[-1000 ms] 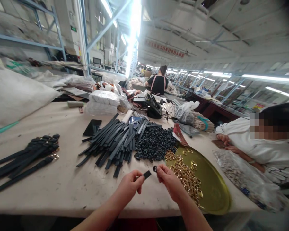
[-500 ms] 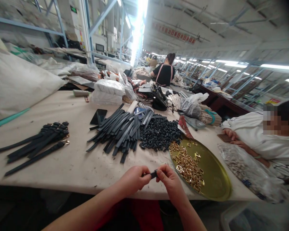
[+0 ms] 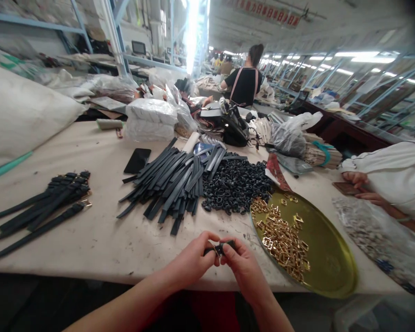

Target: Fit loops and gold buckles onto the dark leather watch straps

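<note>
Close to the table's front edge, my left hand (image 3: 198, 259) and my right hand (image 3: 241, 263) meet, fingers closed on a short black strap (image 3: 228, 244). A small gold glint, apparently a buckle, shows between the fingertips; much of the strap is hidden by them. Just beyond lies a pile of loose black strips (image 3: 166, 184), and beside it a heap of small black loops (image 3: 231, 184). Right of my right hand, gold buckles (image 3: 283, 242) lie on a round gold-coloured tray (image 3: 332, 258). At the left are several black straps with buckles attached (image 3: 55, 198).
A black phone (image 3: 137, 160) lies behind the strips. Plastic-wrapped packs (image 3: 151, 120) and a black bag (image 3: 235, 127) crowd the table's back. A person in white (image 3: 394, 170) sits at the right behind a clear bag (image 3: 370, 235). Another person (image 3: 246, 85) stands farther off.
The view has tilted down and turned slightly left. Both hands stay together on the strap; my fingers have shifted, and its end now points up over my right fingers.
</note>
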Tool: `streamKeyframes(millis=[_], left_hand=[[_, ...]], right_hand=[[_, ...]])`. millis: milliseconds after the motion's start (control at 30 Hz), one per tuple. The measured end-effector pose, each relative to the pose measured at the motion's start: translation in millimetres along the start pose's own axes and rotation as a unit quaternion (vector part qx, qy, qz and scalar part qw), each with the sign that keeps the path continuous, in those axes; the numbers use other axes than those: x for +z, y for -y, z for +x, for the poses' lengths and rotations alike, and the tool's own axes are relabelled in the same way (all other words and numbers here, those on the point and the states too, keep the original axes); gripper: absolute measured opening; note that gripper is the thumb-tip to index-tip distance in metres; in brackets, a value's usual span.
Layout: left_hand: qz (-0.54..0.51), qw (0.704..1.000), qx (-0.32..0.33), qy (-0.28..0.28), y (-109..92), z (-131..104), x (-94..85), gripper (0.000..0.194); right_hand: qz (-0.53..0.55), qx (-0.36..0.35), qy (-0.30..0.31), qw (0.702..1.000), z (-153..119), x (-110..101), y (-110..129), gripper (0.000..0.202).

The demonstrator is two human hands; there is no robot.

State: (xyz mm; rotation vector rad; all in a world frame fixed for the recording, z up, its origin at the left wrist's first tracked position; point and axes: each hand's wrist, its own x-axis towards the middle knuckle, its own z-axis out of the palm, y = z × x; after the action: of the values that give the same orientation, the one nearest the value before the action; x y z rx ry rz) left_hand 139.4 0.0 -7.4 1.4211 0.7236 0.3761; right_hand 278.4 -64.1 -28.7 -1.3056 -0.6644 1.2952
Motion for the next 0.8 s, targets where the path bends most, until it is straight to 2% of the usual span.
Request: streamKeyframes(millis=[67, 133, 200, 300, 367, 500, 567, 667, 800], left_hand=[[-0.003, 1.000, -0.014, -0.013, 3.0, 7.2, 0.5, 0.022], [0.007, 0.999, -0.037, -0.016, 5.1, 13.3, 1.0, 0.023], [0.018, 0.998, -0.061, -0.016, 6.1, 16.9, 1.5, 0.025], [0.036, 0.997, -0.071, -0.023, 6.4, 16.9, 3.0, 0.024], [0.072, 0.994, -0.073, -0.040, 6.8, 14.2, 3.9, 0.024], [0.211, 0.973, -0.063, -0.072, 7.5, 5.8, 4.7, 0.019], [0.259, 0.961, -0.049, -0.088, 6.3, 0.6, 5.2, 0.015], [0.272, 0.956, -0.033, -0.104, 2.6, -8.2, 7.8, 0.014], [0.245, 0.965, -0.005, -0.097, 0.2, -19.1, 15.9, 0.012]], right_hand=[[-0.028, -0.013, 0.005, 1.000, 0.5, 0.1, -0.4, 0.026], [-0.006, -0.014, 0.001, 1.000, 0.3, -1.3, -0.2, 0.031], [0.051, 0.004, -0.010, 0.999, 0.1, -3.1, -1.2, 0.036], [0.092, 0.042, -0.033, 0.994, -0.8, -3.9, -5.5, 0.026], [0.098, 0.073, -0.012, 0.992, -3.3, -2.8, -8.1, 0.024], [0.133, 0.127, 0.096, 0.978, -14.0, 2.1, -8.8, 0.024], [0.155, 0.122, 0.089, 0.976, -20.3, 5.6, -8.2, 0.023], [0.179, 0.094, 0.053, 0.978, -29.4, 11.3, -6.6, 0.024], [0.226, 0.093, 0.073, 0.967, -42.4, 16.7, -3.2, 0.025]])
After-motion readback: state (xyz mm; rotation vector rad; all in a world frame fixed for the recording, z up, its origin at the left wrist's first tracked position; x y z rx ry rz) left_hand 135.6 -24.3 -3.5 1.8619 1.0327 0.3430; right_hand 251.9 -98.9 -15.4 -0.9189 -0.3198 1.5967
